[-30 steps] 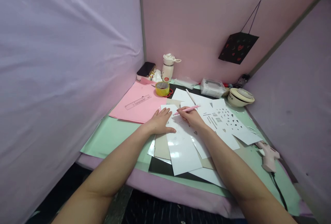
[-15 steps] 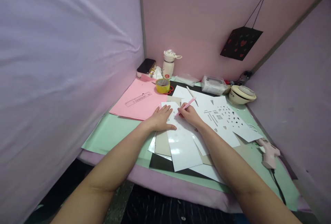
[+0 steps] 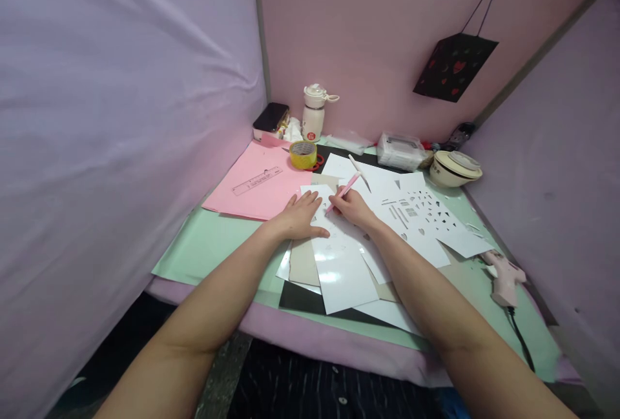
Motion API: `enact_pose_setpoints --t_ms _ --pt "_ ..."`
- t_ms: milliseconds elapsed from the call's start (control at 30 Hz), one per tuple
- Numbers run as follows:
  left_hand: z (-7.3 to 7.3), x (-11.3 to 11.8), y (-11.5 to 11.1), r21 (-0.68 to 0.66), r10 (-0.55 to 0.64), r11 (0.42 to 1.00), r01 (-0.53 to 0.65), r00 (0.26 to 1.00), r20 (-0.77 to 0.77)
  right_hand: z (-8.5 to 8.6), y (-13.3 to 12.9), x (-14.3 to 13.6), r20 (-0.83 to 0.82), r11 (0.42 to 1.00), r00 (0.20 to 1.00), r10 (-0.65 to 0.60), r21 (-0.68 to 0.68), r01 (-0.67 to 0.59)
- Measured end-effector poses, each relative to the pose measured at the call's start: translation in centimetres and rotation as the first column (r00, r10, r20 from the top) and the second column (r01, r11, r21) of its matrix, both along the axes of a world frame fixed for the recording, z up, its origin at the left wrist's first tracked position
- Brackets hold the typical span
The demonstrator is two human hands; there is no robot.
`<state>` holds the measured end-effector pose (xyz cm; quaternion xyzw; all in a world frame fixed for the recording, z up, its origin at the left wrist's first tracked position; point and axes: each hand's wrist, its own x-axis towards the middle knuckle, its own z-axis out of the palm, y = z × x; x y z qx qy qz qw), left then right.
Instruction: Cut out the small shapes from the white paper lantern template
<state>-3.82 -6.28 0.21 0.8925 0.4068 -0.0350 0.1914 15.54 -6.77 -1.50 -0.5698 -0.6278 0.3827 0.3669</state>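
My right hand (image 3: 352, 206) is closed around a slim pink pen-like tool (image 3: 347, 188), its lower end on a white sheet (image 3: 341, 277). The tip is too small to tell whether it is a pen or a knife. Flat on the left part of that sheet lies my left hand (image 3: 301, 215), fingers spread, thumb pointing toward the tool. Beneath are grey-brown cardboard (image 3: 303, 264) and black card (image 3: 300, 297). To the right of my right hand spreads a larger white sheet (image 3: 387, 225) with many small cut-out holes. A white pen-shaped stick (image 3: 358, 170) rests beyond the hand.
Pink sheets (image 3: 252, 199) bear a clear ruler (image 3: 256, 180). Yellow tape (image 3: 303, 155), red-handled scissors (image 3: 318, 162), a white bottle (image 3: 314, 115) and a plastic box (image 3: 401, 151) stand behind. At right are a lidded bowl (image 3: 454, 168) and a corded pink glue gun (image 3: 504, 275).
The view has tilted slightly, so most things sit a little higher. The pink tool's lower end has shifted slightly; both hands otherwise keep their places on the sheet.
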Motion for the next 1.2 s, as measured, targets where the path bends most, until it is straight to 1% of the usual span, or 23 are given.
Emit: enact_pose_setpoints --t_ms 433,633,733,1000,1200 --pt "-0.23 -0.11 0.1 -0.001 0.001 1.0 -0.001 1.0 0.028 0.17 -0.17 -0.12 0.014 1.0 1.0 0.004 0.008 -0.004" --pt "0.01 -0.11 -0.02 -0.001 0.004 1.0 -0.004 1.0 0.014 0.2 -0.17 -0.08 0.046 1.0 0.999 0.01 0.009 -0.01" --pt "0.07 -0.06 -0.06 0.001 0.004 1.0 -0.004 1.0 0.008 0.18 -0.17 -0.12 0.065 0.999 0.998 0.008 0.031 -0.01" --pt "-0.7 0.07 0.44 0.021 0.007 1.0 -0.007 1.0 0.005 0.15 -0.13 -0.17 0.06 0.998 0.998 0.018 0.056 -0.022" --pt "-0.86 0.05 0.58 0.02 0.014 1.0 -0.014 1.0 0.011 0.09 -0.13 -0.12 0.041 0.997 0.999 0.023 0.077 -0.026"
